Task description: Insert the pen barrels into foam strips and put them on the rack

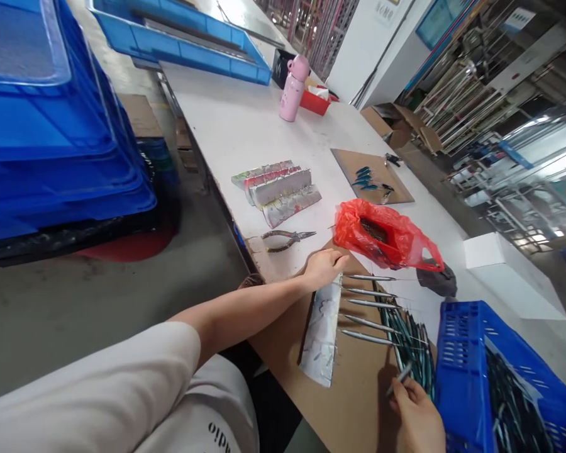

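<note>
On brown cardboard (pixel 358 377) lies a whitish, tape-covered strip (pixel 321 333). My left hand (pixel 324 267) is closed over its far end. Several slim, silver, spindle-shaped pieces (pixel 368 323) with thin wires stick out of the strip's right side in a row. Lower right, my right hand (pixel 417 412) pinches another slim silver piece (pixel 400 379) between thumb and fingers, apart from the strip. Just beyond that hand is a pile of dark teal slim pieces (pixel 417 352).
A blue crate (pixel 462 352) holds more dark pieces at right. Beyond my left hand are a red plastic bag (pixel 405 229), pliers (pixel 287 239) and several similar strips (pixel 283 189). Farther off stand a pink bottle (pixel 292 91) and a blue tray (pixel 183 44). Stacked blue bins (pixel 51 138) rise at left.
</note>
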Demonstrator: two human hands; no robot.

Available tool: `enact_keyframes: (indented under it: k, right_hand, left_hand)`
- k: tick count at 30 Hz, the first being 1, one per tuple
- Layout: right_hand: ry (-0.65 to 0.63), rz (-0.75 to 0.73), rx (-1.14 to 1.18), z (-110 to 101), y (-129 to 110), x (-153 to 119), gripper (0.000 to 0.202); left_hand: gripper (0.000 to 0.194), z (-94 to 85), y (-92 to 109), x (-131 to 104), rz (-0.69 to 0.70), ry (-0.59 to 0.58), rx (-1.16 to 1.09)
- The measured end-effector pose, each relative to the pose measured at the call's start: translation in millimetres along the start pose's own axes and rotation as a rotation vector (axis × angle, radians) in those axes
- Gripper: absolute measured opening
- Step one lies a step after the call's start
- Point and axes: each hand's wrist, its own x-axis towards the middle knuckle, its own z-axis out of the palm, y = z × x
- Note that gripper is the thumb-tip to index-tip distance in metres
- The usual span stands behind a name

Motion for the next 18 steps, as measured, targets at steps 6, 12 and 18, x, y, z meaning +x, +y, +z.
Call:
enact_keyframes:
  k: [6, 12, 18]
  right_hand:
    - [0.072, 0.176, 0.872, 50, -13, -74, 0.028]
    - [0.01, 0.189, 0.984, 79, -52, -91, 0.022]
    - [0.049, 0.21, 1.0, 87, -56, -92, 0.022]
  left_hand:
    - [0.044, 2.6, 1, 0, 0.033, 0.004, 0.057]
    - [0.043, 4.4, 0, 0, 0.036, 0.013, 0.083]
    - [0.042, 7.2, -1, 1, 0.054, 0.023, 0.094]
